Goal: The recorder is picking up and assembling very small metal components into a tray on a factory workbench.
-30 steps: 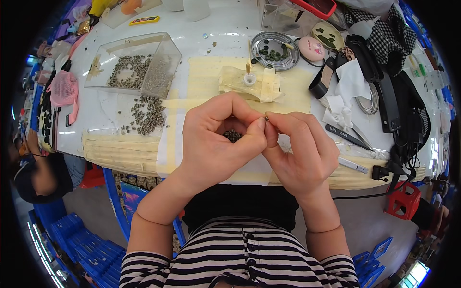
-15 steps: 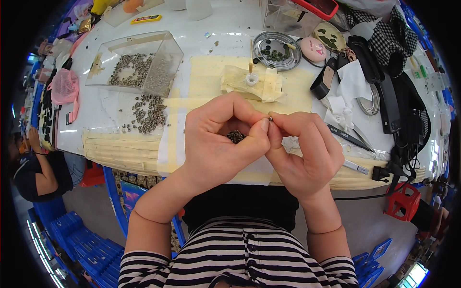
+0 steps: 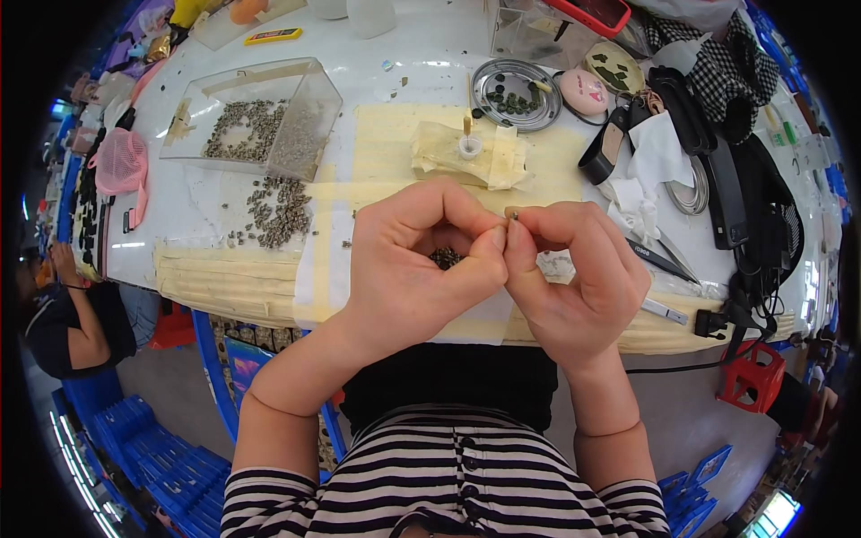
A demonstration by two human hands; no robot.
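In front of my chest, my left hand [image 3: 421, 269] and my right hand [image 3: 578, 282] meet at the fingertips. A tiny dark metallic piece [image 3: 515, 216] shows at the pinched thumb and forefinger of my right hand. The left thumb and forefinger are pressed together right beside it; whatever they pinch is too small or hidden to name. A heap of small metallic pieces [image 3: 446, 257] shows through the gap in my left hand, partly covered by it. Loose metallic pieces [image 3: 280, 215] lie on the table to the left, by a clear plastic box [image 3: 309, 143] holding more of them.
Beyond my hands is a tape-wrapped block [image 3: 430, 161] with a small white cup [image 3: 469, 147] and a stick. A round metal dish [image 3: 547, 112] holds dark green pieces. Tweezers [image 3: 659, 258], white tissue [image 3: 662, 148] and black straps lie rightward. Another person's arm [image 3: 85, 314] is at far left.
Both hands have shifted slightly to the right. My right hand's fingertips have turned a little, and the tiny piece now sits higher against them.
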